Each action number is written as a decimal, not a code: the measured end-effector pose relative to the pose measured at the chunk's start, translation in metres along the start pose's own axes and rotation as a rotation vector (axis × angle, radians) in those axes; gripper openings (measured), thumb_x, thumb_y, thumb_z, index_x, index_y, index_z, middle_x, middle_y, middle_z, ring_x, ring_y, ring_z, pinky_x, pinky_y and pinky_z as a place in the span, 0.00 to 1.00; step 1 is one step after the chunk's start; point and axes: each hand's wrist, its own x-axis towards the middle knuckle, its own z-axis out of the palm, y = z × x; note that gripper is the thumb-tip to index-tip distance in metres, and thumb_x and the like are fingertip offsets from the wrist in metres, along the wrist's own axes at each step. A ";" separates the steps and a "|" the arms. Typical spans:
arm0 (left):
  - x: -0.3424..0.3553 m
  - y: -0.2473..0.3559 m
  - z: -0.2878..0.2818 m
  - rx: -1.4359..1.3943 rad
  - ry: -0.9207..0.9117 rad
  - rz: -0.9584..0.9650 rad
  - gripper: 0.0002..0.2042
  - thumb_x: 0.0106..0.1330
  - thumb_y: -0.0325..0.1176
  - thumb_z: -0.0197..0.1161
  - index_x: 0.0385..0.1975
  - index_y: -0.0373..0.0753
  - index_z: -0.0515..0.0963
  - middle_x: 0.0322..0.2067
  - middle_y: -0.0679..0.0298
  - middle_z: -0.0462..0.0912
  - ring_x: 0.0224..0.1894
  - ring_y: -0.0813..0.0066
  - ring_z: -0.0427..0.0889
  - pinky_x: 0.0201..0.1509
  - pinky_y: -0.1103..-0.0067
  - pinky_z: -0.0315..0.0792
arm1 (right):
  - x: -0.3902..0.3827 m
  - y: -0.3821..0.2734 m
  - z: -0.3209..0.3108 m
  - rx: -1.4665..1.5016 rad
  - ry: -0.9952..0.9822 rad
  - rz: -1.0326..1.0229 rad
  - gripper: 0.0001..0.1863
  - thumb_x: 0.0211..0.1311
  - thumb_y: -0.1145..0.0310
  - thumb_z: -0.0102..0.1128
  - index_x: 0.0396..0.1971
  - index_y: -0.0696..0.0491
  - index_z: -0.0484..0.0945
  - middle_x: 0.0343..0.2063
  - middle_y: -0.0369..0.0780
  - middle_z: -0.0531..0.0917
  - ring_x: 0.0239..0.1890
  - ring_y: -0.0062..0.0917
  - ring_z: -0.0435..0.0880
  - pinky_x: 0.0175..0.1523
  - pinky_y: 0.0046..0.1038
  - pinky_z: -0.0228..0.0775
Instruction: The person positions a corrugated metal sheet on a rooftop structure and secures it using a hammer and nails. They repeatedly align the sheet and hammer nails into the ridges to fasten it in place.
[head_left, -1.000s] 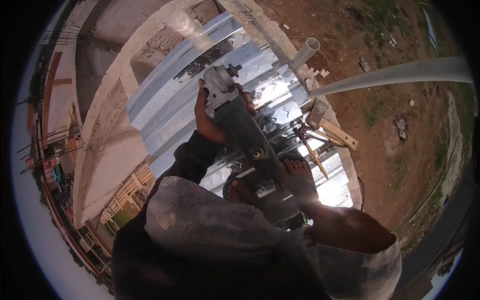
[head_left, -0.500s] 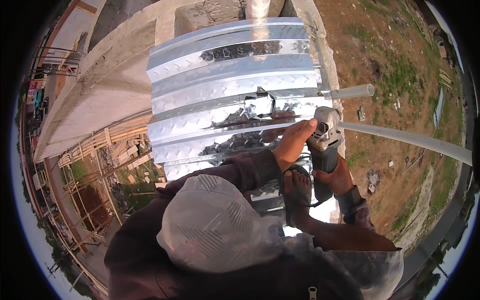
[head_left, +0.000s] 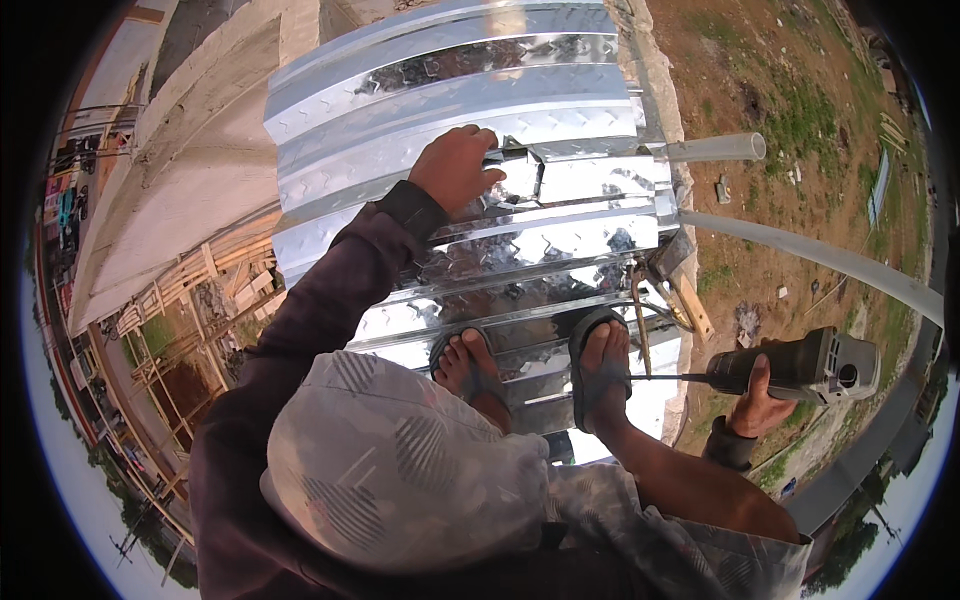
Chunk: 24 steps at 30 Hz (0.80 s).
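My left hand reaches onto the shiny corrugated metal decking sheet. Its fingers and thumb close around a bent flap at the left edge of a jagged cut opening; the fingertips are partly hidden there. Out to the right, beyond the sheet's edge, my right hand grips an angle grinder by its dark body, with the metal head pointing right. A black cord runs from the grinder's rear toward my right foot. The grinder's disc cannot be made out.
My sandaled feet stand on the decking. Two pale pipes stick out past the rough concrete edge on the right, above grassy bare ground far below. At left are a concrete wall and wooden scaffolding over a drop.
My left hand has left the grinder and moved up-left to the cut opening. My right hand has carried the grinder right and down, off the sheet. Both feet now show.
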 end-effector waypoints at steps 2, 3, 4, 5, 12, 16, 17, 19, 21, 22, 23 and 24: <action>0.009 0.001 0.006 0.033 -0.011 0.043 0.14 0.57 0.36 0.68 0.39 0.35 0.78 0.36 0.51 0.81 0.41 0.48 0.80 0.46 0.61 0.73 | 0.014 -0.036 0.008 0.073 0.039 -0.186 0.32 0.55 0.69 0.67 0.58 0.65 0.66 0.43 0.50 0.80 0.43 0.35 0.80 0.49 0.35 0.75; 0.013 0.004 0.004 0.059 -0.036 0.048 0.13 0.58 0.36 0.68 0.38 0.35 0.78 0.34 0.51 0.82 0.40 0.48 0.80 0.45 0.61 0.73 | 0.019 -0.054 0.015 0.124 0.044 -0.254 0.33 0.55 0.69 0.66 0.59 0.65 0.65 0.43 0.51 0.80 0.43 0.36 0.80 0.49 0.36 0.75; 0.016 0.005 0.004 0.084 -0.060 0.052 0.13 0.58 0.36 0.68 0.37 0.35 0.78 0.33 0.51 0.82 0.39 0.48 0.80 0.44 0.61 0.73 | 0.023 -0.066 0.018 0.175 0.048 -0.323 0.34 0.56 0.70 0.66 0.60 0.65 0.63 0.43 0.52 0.79 0.44 0.38 0.80 0.49 0.37 0.76; 0.011 -0.003 0.005 0.089 -0.002 0.095 0.10 0.60 0.35 0.65 0.33 0.35 0.77 0.29 0.49 0.81 0.36 0.47 0.80 0.41 0.60 0.73 | 0.032 -0.066 0.023 0.202 0.021 -0.382 0.34 0.56 0.71 0.65 0.60 0.65 0.62 0.43 0.53 0.79 0.44 0.39 0.80 0.49 0.37 0.77; 0.024 -0.010 0.010 0.106 -0.035 0.128 0.08 0.63 0.33 0.61 0.33 0.34 0.74 0.27 0.47 0.81 0.35 0.45 0.80 0.39 0.58 0.72 | 0.062 -0.101 0.034 0.215 0.025 -0.548 0.33 0.55 0.75 0.65 0.59 0.67 0.61 0.43 0.56 0.79 0.43 0.41 0.81 0.48 0.39 0.78; 0.028 -0.019 0.016 -0.004 0.001 0.025 0.10 0.63 0.31 0.61 0.37 0.34 0.70 0.26 0.45 0.80 0.35 0.43 0.81 0.38 0.57 0.71 | 0.076 -0.105 0.026 0.079 0.024 -0.607 0.32 0.53 0.76 0.69 0.57 0.66 0.65 0.43 0.53 0.80 0.43 0.37 0.81 0.49 0.35 0.77; 0.027 -0.014 0.012 -0.035 0.006 -0.009 0.10 0.64 0.31 0.61 0.38 0.34 0.69 0.25 0.44 0.80 0.34 0.43 0.81 0.38 0.57 0.72 | 0.071 -0.103 0.020 0.007 0.036 -0.556 0.31 0.52 0.75 0.70 0.55 0.65 0.66 0.43 0.52 0.80 0.42 0.35 0.81 0.48 0.34 0.76; 0.026 -0.013 0.012 -0.043 0.060 0.010 0.12 0.64 0.30 0.62 0.40 0.36 0.66 0.23 0.43 0.80 0.33 0.43 0.81 0.38 0.58 0.72 | 0.061 -0.095 0.005 -0.098 0.006 -0.417 0.31 0.50 0.73 0.73 0.53 0.64 0.69 0.42 0.49 0.81 0.41 0.31 0.80 0.48 0.32 0.75; 0.034 -0.013 0.014 -0.101 0.071 0.007 0.13 0.63 0.30 0.63 0.40 0.36 0.66 0.24 0.44 0.80 0.33 0.43 0.81 0.37 0.58 0.72 | 0.039 -0.085 -0.028 -0.200 -0.051 -0.240 0.31 0.48 0.70 0.76 0.51 0.63 0.72 0.42 0.47 0.81 0.40 0.28 0.79 0.47 0.30 0.73; 0.034 -0.016 0.016 -0.123 0.081 -0.015 0.13 0.62 0.29 0.64 0.40 0.37 0.66 0.24 0.44 0.80 0.33 0.42 0.81 0.37 0.59 0.72 | 0.028 -0.073 -0.040 -0.320 -0.062 -0.175 0.33 0.45 0.68 0.77 0.51 0.63 0.73 0.41 0.46 0.81 0.39 0.28 0.79 0.46 0.30 0.73; 0.034 -0.019 0.017 -0.144 0.078 -0.059 0.14 0.60 0.28 0.66 0.39 0.37 0.66 0.25 0.44 0.80 0.34 0.42 0.81 0.36 0.59 0.72 | 0.013 -0.059 -0.051 -0.436 -0.074 -0.107 0.34 0.42 0.67 0.79 0.50 0.62 0.73 0.40 0.45 0.82 0.37 0.28 0.79 0.46 0.30 0.72; 0.033 -0.022 0.017 -0.130 0.087 -0.071 0.15 0.60 0.28 0.66 0.40 0.36 0.66 0.26 0.44 0.81 0.35 0.42 0.82 0.38 0.59 0.72 | -0.005 -0.043 -0.062 -0.496 -0.074 0.056 0.36 0.40 0.67 0.78 0.51 0.63 0.72 0.39 0.45 0.82 0.37 0.29 0.80 0.47 0.31 0.72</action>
